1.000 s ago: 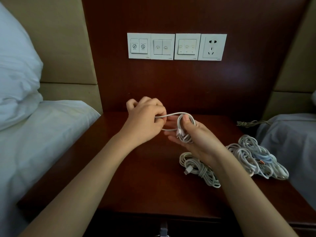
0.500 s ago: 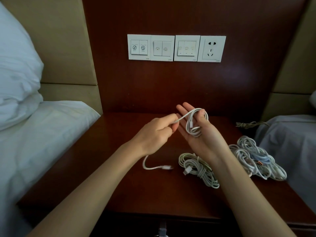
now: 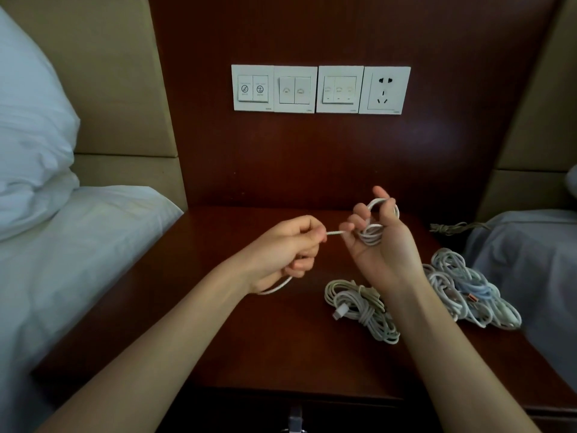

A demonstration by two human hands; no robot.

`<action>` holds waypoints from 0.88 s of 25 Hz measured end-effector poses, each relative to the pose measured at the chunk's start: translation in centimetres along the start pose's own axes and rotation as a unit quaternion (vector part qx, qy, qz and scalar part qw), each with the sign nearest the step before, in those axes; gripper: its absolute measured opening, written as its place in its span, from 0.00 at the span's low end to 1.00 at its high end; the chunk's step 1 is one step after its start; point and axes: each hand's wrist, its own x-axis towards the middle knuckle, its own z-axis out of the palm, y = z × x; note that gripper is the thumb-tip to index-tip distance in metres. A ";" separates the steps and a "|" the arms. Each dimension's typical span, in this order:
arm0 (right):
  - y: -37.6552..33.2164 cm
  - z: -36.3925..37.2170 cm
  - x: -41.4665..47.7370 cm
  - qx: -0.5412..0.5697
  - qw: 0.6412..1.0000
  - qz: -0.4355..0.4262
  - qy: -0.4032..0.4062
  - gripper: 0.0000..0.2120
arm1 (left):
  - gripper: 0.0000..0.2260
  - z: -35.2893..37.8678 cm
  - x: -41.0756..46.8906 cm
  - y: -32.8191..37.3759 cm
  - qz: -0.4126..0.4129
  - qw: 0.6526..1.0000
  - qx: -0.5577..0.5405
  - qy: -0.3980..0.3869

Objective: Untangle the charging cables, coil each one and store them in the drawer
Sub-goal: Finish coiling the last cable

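The bed [image 3: 78, 260] with white sheet and pillow [image 3: 31, 120] fills the left side. A second bed [image 3: 530, 260] under grey cover borders the right edge. Between them stands a dark wooden wall panel [image 3: 312, 170] and, below it, the nightstand [image 3: 243, 345].

Three switch plates [image 3: 296, 89] and one socket [image 3: 384, 90] are mounted in a row on the panel.

Both forearms reach in from the lower edge and meet above the middle of the nightstand top.

The right hand [image 3: 384, 248] is raised, palm toward the camera. Its fingers are curled through several loops of the white cable [image 3: 373, 237], and these loops sit wound around the fingers.

The left hand [image 3: 281, 251] is closed to a loose fist. Its thumb and forefinger pinch the same cable just left of the right hand, and a short taut run spans the two hands. The free end passes under the left hand and shows below the wrist.

The tangled pile [image 3: 465, 285] of white cables lies on the right part of the nightstand, near the second bed. The coiled bundle [image 3: 359, 307] lies just left of it, below the right wrist, with one plug showing.

A dark cord [image 3: 452, 227] lies at the back right corner.

The drawer handle [image 3: 295, 417] shows at the lower edge; the drawer front is in shadow.
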 end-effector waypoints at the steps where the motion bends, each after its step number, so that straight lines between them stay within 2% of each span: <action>1: 0.0 -0.2 0.1 -0.043 0.999 -0.015 0.004 0.11 | 0.06 0.2 -0.1 0.1 0.019 0.997 0.070 0.013; 2: 0.0 -0.5 0.2 -0.082 0.996 -0.029 0.006 0.10 | 0.05 0.4 0.0 0.1 0.064 0.983 0.170 0.039; 4: 0.0 -0.8 0.3 -0.130 0.991 -0.043 0.007 0.10 | 0.04 0.9 0.0 -0.1 0.172 0.903 0.383 0.089; 6: 0.1 -1.0 0.4 -0.140 0.989 -0.038 0.010 0.10 | 0.05 1.2 -0.1 0.0 0.206 0.820 0.524 0.104; 7: 0.1 -1.0 0.4 -0.137 0.990 -0.033 0.012 0.10 | 0.06 1.3 -0.1 0.2 0.202 0.802 0.554 0.095; 9: 0.2 -1.0 0.2 -0.146 0.989 -0.031 0.022 0.09 | 0.05 1.7 -0.1 0.1 0.194 0.811 0.549 0.063; 12: 0.2 -0.9 0.1 -0.192 0.979 -0.037 0.058 0.10 | 0.03 2.0 -0.2 0.0 0.165 0.874 0.457 0.013; 15: 0.3 -1.1 0.2 -0.270 0.960 -0.007 0.070 0.09 | 0.03 1.3 -0.3 0.5 0.154 0.902 0.401 -0.034; 19: 1.1 -1.1 -0.2 -0.338 0.932 0.125 0.024 0.13 | 0.03 0.9 -0.5 0.6 0.211 0.887 0.410 -0.004; 20: 1.4 -0.9 -0.5 -0.359 0.923 0.142 0.003 0.14 | 0.02 1.1 -0.6 0.6 0.213 0.879 0.427 0.016; 22: 1.7 -0.5 -1.0 -0.364 0.915 0.173 -0.035 0.20 | 0.06 1.2 -0.6 0.4 0.211 0.859 0.459 0.083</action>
